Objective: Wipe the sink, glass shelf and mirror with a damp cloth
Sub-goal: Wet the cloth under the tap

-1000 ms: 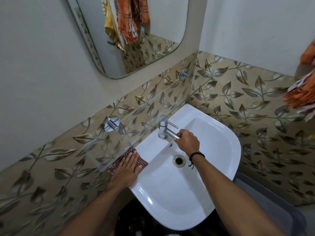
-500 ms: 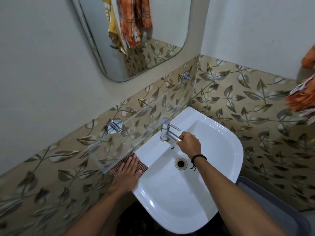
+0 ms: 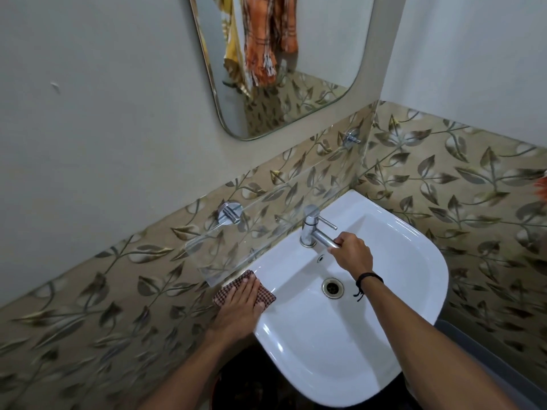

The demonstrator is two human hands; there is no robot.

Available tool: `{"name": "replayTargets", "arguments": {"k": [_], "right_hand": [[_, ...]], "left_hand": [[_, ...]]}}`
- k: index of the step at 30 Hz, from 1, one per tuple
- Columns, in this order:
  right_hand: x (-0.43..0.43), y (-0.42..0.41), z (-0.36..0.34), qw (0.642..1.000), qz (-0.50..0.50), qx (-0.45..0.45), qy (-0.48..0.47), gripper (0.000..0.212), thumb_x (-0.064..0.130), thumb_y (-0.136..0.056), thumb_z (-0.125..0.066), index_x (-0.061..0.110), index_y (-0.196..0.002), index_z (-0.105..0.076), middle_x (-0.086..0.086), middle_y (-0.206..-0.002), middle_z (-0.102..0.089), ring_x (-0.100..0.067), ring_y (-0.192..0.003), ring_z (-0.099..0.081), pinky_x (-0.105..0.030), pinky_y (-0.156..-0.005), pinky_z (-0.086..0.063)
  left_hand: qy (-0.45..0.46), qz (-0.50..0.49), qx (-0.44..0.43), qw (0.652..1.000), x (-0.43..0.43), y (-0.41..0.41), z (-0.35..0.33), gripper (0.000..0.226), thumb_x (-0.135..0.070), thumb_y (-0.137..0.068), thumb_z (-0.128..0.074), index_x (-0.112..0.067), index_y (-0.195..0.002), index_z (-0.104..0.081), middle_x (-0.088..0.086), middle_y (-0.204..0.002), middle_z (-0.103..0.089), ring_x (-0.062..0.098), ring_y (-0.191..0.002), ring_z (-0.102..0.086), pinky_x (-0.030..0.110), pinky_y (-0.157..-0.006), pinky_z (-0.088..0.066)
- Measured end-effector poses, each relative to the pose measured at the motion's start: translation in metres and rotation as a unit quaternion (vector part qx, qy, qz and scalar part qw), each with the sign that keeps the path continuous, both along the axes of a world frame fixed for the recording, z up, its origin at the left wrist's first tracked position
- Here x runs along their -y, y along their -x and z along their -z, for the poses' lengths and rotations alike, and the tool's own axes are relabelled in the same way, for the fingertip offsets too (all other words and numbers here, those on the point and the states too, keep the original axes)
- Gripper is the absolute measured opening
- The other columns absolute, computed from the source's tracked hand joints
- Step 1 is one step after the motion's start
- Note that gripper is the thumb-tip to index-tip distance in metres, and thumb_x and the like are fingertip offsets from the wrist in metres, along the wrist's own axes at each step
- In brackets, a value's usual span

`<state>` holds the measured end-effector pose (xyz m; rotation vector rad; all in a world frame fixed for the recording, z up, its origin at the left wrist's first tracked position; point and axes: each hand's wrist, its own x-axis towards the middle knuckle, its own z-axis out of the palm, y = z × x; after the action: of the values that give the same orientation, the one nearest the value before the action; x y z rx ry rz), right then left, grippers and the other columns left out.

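Cloth, checked in dark red and white, lies folded on the back left corner of the white sink, on the flat rim just under the near end of the glass shelf. The left hand lies flat on top of it, fingers straight and close together, pointing toward the wall and pressing the cloth down; only the cloth's edges show on either side of the fingers.

The right hand reaches over the basin, and its fingers are curled round the end of the spout of the chrome tap, which stands at the back of the sink with a thin lever sticking out to the side. A black wristband sits on that wrist. The metal drain lies in the bottom of the basin, just beside the right forearm.

The clear shelf runs along the wall above the back rim of the sink, carried by two chrome brackets. Above it hangs the mirror with rounded corners, showing orange checked fabric in its reflection. Leaf-patterned tiles cover the lower walls of the corner.
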<state>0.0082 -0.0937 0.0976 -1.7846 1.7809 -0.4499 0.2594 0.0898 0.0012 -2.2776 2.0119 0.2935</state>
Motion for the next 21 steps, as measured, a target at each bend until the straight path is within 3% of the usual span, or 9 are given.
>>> {"name": "replayTargets", "arguments": {"k": [3, 4, 6, 11, 14, 15, 18, 19, 21], "right_hand": [[-0.001, -0.001, 0.0, 1.0, 0.0, 0.005, 0.004, 0.015, 0.025, -0.085, -0.073, 0.015, -0.088, -0.063, -0.002, -0.084, -0.066, -0.027, -0.077, -0.058, -0.03, -0.064, -0.038], [-0.001, -0.001, -0.001, 1.0, -0.001, 0.006, 0.004, 0.014, 0.024, -0.085, -0.073, 0.015, -0.088, -0.063, -0.002, -0.084, -0.066, -0.027, -0.077, -0.058, -0.03, -0.064, -0.038], [-0.002, -0.001, 0.0, 1.0, 0.0, 0.009, 0.005, 0.013, 0.023, -0.084, -0.072, 0.015, -0.087, -0.062, -0.002, -0.083, -0.066, -0.027, -0.076, -0.058, -0.03, -0.063, -0.037], [-0.001, 0.0, 0.0, 1.0, 0.0, 0.01, 0.005, 0.015, 0.023, -0.083, -0.073, 0.016, -0.084, -0.061, -0.002, -0.083, -0.066, -0.026, -0.076, -0.057, -0.03, -0.061, -0.036], [-0.001, 0.0, 0.0, 1.0, 0.001, 0.012, 0.002, 0.015, 0.023, -0.083, -0.074, 0.016, -0.084, -0.061, -0.001, -0.082, -0.066, -0.026, -0.075, -0.058, -0.03, -0.058, -0.035], [-0.001, 0.0, -0.001, 1.0, 0.002, 0.014, -0.002, 0.015, 0.024, -0.083, -0.074, 0.016, -0.084, -0.061, 0.0, -0.082, -0.066, -0.026, -0.076, -0.059, -0.029, -0.056, -0.034], [0.0, 0.0, 0.0, 1.0, 0.005, 0.017, -0.008, 0.017, 0.025, -0.083, -0.075, 0.016, -0.084, -0.06, 0.001, -0.082, -0.065, -0.024, -0.075, -0.059, -0.027, -0.054, -0.034], [0.0, 0.001, 0.0, 1.0, 0.004, 0.015, -0.006, 0.017, 0.025, -0.083, -0.075, 0.016, -0.085, -0.06, 0.001, -0.082, -0.066, -0.024, -0.075, -0.059, -0.027, -0.054, -0.034], [-0.001, 0.0, -0.001, 1.0, 0.003, 0.012, -0.004, 0.016, 0.025, -0.083, -0.074, 0.018, -0.085, -0.06, 0.001, -0.082, -0.066, -0.023, -0.074, -0.059, -0.026, -0.053, -0.033]], "left_hand": [[-0.088, 0.01, -0.022, 0.996, -0.007, 0.003, -0.006, 0.063, -0.043, -0.092, -0.034, -0.011, -0.143, -0.053, 0.001, -0.152, -0.045, 0.018, -0.14, -0.046, 0.027, -0.118, 0.003], [-0.09, 0.01, -0.014, 0.996, -0.007, 0.0, 0.007, 0.062, -0.044, -0.089, -0.038, -0.011, -0.137, -0.061, 0.001, -0.144, -0.056, 0.017, -0.135, -0.048, 0.028, -0.118, 0.0], [-0.098, 0.004, -0.033, 0.995, -0.008, -0.003, 0.015, 0.063, -0.046, -0.088, -0.039, -0.014, -0.14, -0.053, 0.002, -0.139, -0.062, 0.014, -0.132, -0.041, 0.029, -0.12, 0.001], [-0.097, 0.035, -0.048, 0.993, -0.005, -0.004, 0.015, 0.063, -0.049, -0.089, -0.039, -0.015, -0.142, -0.043, -0.001, -0.145, -0.054, 0.015, -0.143, -0.029, 0.029, -0.121, 0.003], [-0.065, 0.031, -0.002, 0.997, 0.009, -0.008, 0.011, 0.063, -0.051, -0.092, -0.037, -0.018, -0.144, -0.053, -0.005, -0.149, -0.049, 0.011, -0.139, -0.046, 0.029, -0.12, 0.002], [-0.065, 0.026, 0.004, 0.998, 0.015, -0.008, 0.004, 0.064, -0.052, -0.096, -0.032, -0.018, -0.149, -0.047, -0.005, -0.156, -0.037, 0.011, -0.141, -0.044, 0.027, -0.119, 0.007], [0.008, 0.059, 0.054, 0.997, 0.026, -0.015, 0.013, 0.072, -0.065, -0.092, 0.012, -0.026, -0.152, 0.01, -0.012, -0.159, 0.021, 0.014, -0.15, 0.014, 0.015, -0.101, 0.035], [0.013, 0.061, 0.037, 0.997, 0.028, -0.016, 0.016, 0.077, -0.067, -0.086, 0.019, -0.026, -0.151, 0.012, -0.012, -0.159, 0.021, 0.015, -0.148, 0.018, 0.015, -0.1, 0.035], [0.019, 0.071, 0.036, 0.997, 0.028, -0.017, 0.012, 0.076, -0.063, -0.093, 0.014, -0.023, -0.155, -0.004, -0.007, -0.166, -0.002, 0.016, -0.152, 0.004, 0.018, -0.109, 0.027]]}}
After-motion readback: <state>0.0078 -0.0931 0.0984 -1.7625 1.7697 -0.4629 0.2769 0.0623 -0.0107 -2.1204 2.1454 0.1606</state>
